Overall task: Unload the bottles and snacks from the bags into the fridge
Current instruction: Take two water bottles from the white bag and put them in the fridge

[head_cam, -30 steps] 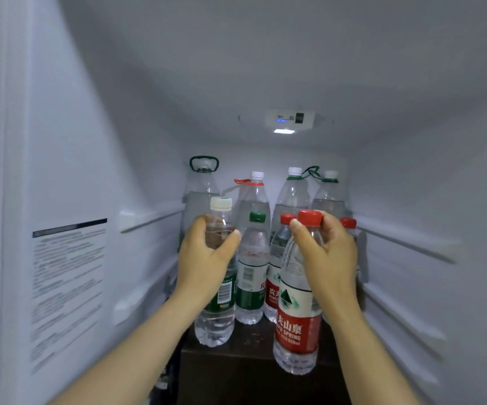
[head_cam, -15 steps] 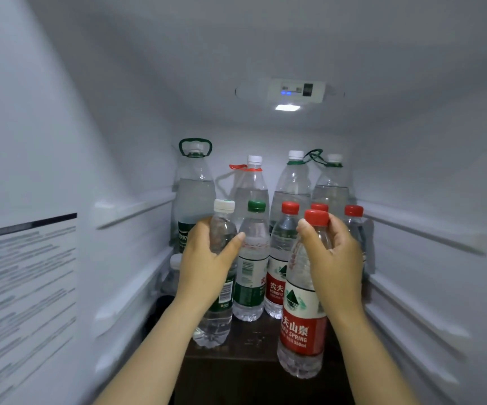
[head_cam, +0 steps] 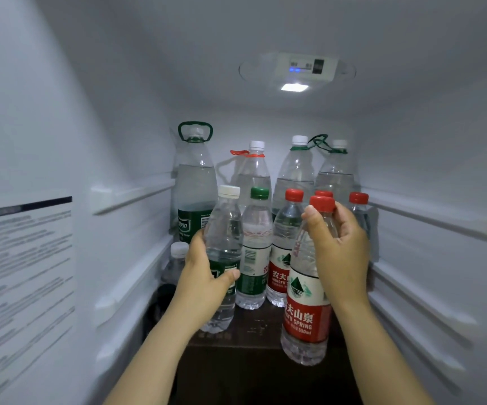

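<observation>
Inside a white fridge (head_cam: 119, 112) lit by a ceiling lamp (head_cam: 294, 87), a dark shelf (head_cam: 254, 325) carries the bottles. The red-capped bottle (head_cam: 306, 317) stands upright at the shelf's front right edge, its base overlapping that edge; whether it rests there cannot be told. The right hand (head_cam: 338, 252) grasps it just under the cap, fingers (head_cam: 314, 223) curled round the neck. At the front left, the left hand (head_cam: 204, 279) wraps the upright white-capped bottle (head_cam: 224, 229) at its label. Bare shelf lies between them, ahead of the red-capped bottle, so it likely goes straight inward. Behind stand a green-capped bottle (head_cam: 254, 244), more red caps, then tall handled bottles (head_cam: 197, 182) by the back wall.
</observation>
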